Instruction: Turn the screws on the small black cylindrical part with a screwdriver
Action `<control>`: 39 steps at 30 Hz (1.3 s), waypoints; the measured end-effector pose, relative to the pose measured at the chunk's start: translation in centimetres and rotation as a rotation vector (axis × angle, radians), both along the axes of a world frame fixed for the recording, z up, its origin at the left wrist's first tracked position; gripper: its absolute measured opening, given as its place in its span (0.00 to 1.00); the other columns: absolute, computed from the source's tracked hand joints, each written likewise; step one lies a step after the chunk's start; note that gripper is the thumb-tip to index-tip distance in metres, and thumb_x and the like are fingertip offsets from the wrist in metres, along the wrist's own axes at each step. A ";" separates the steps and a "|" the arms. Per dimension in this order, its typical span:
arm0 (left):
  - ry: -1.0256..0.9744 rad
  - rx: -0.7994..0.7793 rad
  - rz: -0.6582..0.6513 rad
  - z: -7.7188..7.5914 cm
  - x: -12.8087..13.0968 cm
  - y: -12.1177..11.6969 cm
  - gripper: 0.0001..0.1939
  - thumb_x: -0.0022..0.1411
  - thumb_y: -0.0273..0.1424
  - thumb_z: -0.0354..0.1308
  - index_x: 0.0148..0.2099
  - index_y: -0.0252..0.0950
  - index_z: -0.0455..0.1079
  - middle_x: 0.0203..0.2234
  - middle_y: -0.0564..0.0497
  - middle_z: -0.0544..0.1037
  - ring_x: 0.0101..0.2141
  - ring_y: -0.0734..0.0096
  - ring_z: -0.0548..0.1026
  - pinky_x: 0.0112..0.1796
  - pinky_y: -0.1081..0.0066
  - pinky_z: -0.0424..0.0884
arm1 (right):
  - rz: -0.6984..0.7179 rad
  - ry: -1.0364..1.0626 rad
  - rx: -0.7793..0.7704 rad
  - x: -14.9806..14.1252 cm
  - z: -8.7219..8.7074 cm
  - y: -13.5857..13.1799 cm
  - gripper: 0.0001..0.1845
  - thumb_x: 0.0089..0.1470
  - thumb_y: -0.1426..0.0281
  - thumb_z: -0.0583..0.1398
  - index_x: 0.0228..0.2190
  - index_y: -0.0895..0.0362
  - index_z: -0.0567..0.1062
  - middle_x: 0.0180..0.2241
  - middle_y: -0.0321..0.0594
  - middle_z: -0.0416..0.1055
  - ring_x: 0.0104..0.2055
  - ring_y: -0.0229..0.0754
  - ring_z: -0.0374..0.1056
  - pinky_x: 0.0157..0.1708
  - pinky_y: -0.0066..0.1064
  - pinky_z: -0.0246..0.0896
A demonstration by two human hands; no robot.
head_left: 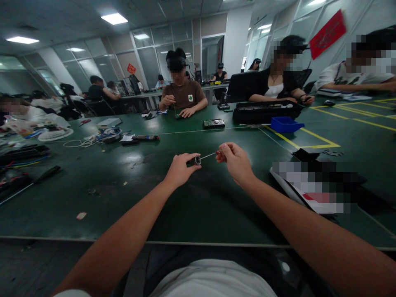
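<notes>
A blue tray (285,124) is sitting beyond the right hand (236,163), which is pinching a thin screwdriver (209,155) — the left hand (182,168) is gripping a dark cylinder (196,160) above the green table (123,198) — people are working around the room.

No text or numbers can be read.

Glass-paneled partition walls (156,62), lit ceiling panels (114,18) above. Long green table (123,206), yellow tape (321,145) toward its right edge. Red banner (328,35) upper right.
</notes>
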State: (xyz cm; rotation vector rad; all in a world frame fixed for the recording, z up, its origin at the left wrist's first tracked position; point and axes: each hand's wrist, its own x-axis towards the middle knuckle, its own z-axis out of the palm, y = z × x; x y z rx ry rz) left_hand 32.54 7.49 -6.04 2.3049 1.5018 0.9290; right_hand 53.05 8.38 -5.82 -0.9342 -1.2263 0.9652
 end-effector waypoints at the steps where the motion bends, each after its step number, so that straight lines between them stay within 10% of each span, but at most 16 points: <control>1: 0.000 0.002 -0.001 0.0 0.0 0.0 0.21 0.60 0.34 0.66 0.55 0.43 0.74 0.47 0.48 0.79 0.47 0.58 0.74 0.54 0.54 0.62 | 0.004 -0.001 0.008 0.0 0.0 0.0 0.14 0.57 0.56 0.60 0.32 0.54 0.72 0.28 0.36 0.73 0.27 0.38 0.69 0.29 0.33 0.65; 39: -0.007 -0.017 -0.037 -1.1 -0.3 0.3 0.21 0.58 0.32 0.67 0.55 0.42 0.76 0.44 0.49 0.80 0.44 0.62 0.76 0.46 0.64 0.68 | -0.056 -0.529 0.064 0.5 0.7 -0.8 0.19 0.62 0.54 0.53 0.31 0.54 0.73 0.21 0.36 0.70 0.24 0.41 0.67 0.28 0.34 0.58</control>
